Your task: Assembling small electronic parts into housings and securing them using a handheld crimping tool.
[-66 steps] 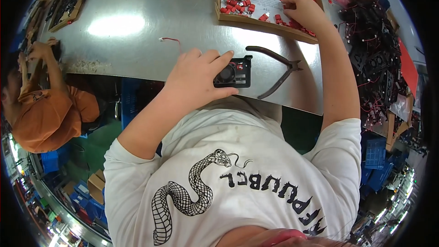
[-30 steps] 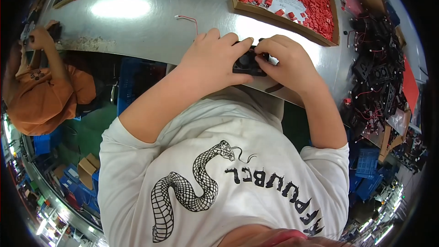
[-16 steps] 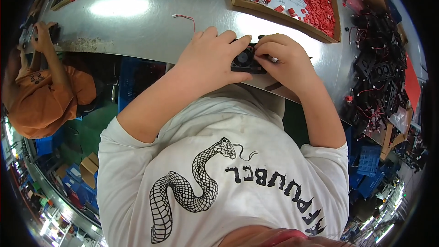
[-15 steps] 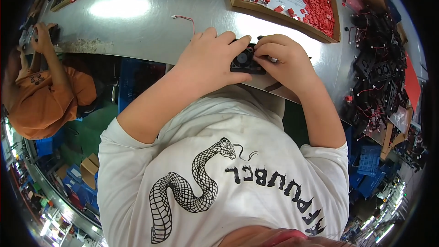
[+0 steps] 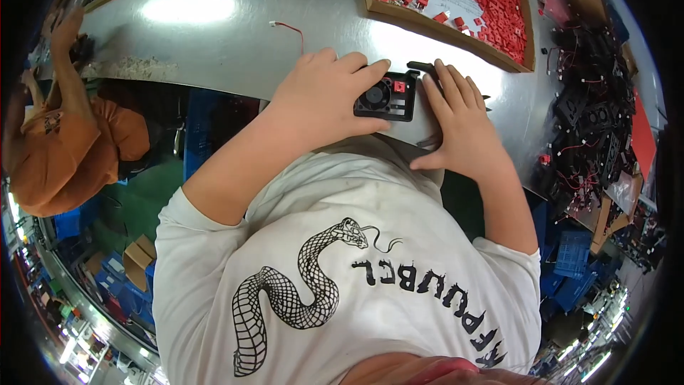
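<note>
A black plastic housing [image 5: 405, 111] with a small round fan [image 5: 375, 95] in it rests at the near edge of the metal table. My left hand [image 5: 322, 93] grips its left end, thumb on the near side and fingers on the far side. In the housing's right part sits a small red block [image 5: 400, 87]. A red lead with a white plug [image 5: 273, 23] runs out past my left knuckles. My right hand [image 5: 463, 117] is off the housing, just to its right, fingers stretched out. A dark tool [image 5: 422, 66] lies partly under it; its kind is hidden.
A cardboard tray [image 5: 445, 33] of red blocks stands at the far right. Black housings with wires [image 5: 588, 117] are heaped on the right. On the left, a person in orange [image 5: 60, 150] works at the same metal table [image 5: 235, 50]. Blue crates [image 5: 572, 253] stand below.
My right hand has let go of the housing and moved right, its pinched fingers now stretched out. The red block in the housing has come into view. The person in orange has shifted their arms.
</note>
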The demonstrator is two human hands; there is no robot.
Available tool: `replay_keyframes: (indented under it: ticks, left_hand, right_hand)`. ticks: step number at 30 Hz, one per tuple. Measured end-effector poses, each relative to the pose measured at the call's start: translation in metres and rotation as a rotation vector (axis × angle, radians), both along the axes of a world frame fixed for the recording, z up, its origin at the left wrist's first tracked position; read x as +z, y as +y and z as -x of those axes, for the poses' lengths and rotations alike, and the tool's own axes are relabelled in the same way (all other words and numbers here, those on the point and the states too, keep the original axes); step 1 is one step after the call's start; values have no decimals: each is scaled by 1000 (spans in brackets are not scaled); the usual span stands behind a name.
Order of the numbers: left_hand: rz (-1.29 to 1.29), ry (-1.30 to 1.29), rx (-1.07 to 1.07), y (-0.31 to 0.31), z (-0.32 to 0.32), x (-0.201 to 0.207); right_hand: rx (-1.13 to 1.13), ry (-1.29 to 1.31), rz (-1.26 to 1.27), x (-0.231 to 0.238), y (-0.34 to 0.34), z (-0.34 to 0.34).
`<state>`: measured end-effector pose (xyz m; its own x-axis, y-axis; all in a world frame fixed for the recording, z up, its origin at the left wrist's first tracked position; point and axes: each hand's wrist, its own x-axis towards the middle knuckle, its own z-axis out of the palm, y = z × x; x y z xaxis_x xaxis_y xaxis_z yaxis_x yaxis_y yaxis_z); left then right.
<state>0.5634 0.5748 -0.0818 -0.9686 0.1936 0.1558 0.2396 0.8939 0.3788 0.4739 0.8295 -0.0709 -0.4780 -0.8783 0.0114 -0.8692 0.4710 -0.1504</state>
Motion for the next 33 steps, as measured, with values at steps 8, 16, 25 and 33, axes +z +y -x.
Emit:
replay_keyframes:
  ticks: [8,16,25,33]
  left_hand:
    - [-51,-99,-96,10,4,0]
    - [-52,-78,-160,23,9,4]
    - [-49,-24,-157,21,6,1]
    - [-35,-118,-175,23,7,8]
  right_hand:
    - [-51,-113,591,-14,34,-10]
    - [603,-1335,1155,24,-22,40]
    - [401,-1402,1202,44,-31,19]
    - [107,-1358,1019,25,-39,10]
